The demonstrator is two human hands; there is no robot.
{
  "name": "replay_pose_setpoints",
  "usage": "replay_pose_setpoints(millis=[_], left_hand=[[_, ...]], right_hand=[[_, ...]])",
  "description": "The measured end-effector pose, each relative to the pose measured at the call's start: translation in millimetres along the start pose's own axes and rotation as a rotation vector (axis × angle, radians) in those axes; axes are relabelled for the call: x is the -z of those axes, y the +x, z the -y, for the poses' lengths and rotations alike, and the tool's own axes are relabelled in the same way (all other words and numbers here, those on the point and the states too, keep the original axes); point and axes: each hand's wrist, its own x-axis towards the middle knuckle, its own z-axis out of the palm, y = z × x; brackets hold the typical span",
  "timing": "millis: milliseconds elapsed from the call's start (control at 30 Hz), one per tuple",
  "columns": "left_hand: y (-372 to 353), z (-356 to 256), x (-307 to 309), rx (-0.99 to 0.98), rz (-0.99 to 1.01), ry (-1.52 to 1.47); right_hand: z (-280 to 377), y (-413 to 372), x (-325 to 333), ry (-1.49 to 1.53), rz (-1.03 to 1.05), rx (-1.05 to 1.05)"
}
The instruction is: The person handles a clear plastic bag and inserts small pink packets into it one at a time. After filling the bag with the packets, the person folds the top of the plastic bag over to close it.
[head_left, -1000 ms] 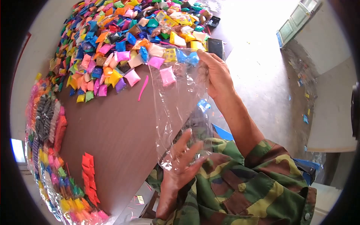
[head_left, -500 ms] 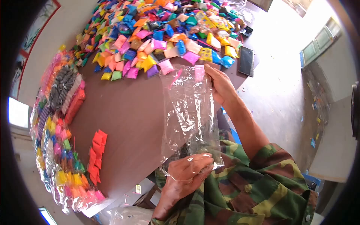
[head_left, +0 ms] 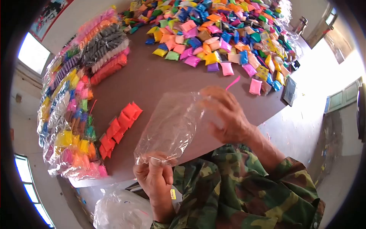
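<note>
A clear plastic bag (head_left: 167, 124) stretches above the brown table (head_left: 183, 82), over its near edge. Its lower end is pinched in my left hand (head_left: 154, 171). Beside the bag's upper right end is my right hand (head_left: 228, 114), smeared by motion; whether its fingers grip the film cannot be made out. The bag looks empty. To its left, overlapping red packets (head_left: 121, 126) lie in a slanting double row on the table. A thin pink strip (head_left: 233, 83) lies beyond my right hand.
A large heap of small coloured packets (head_left: 213, 34) covers the far side. Filled clear bags of packets (head_left: 72, 114) line the left edge. A dark phone-like object (head_left: 289, 91) lies at the right edge. Below the table is a pale plastic bag (head_left: 122, 210).
The view has shifted. My left hand and the bag's lower end have moved left, so the bag now slants. My right hand's fingers have spread and blurred near the bag's upper end.
</note>
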Motion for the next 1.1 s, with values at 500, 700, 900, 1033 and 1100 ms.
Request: replay_pose_setpoints(millis=[500, 700, 900, 1033, 1100], left_hand=[[65.5, -7.8, 59.2, -0.184, 0.051, -0.140], [72.4, 2.6, 33.6, -0.351, 0.013, 0.607], [56.8, 78.9, 26.9, -0.349, 0.141, 1.185], [53.4, 86.5, 19.1, -0.272, 0.182, 1.120], [55.0, 82.8, 8.7, 0.017, 0.187, 0.843]], right_hand=[[28.8, 48.9, -34.0, 0.621, 0.337, -0.199], [21.1, 64.8, -39.3, 0.920, 0.350, -0.759], [-25.7, 23.4, -80.3, 0.817, 0.363, -0.916], [-31.7, 9.8, -81.5, 0.803, 0.338, -0.890], [-33.2, 4.8, -83.5, 0.827, 0.319, -0.875]])
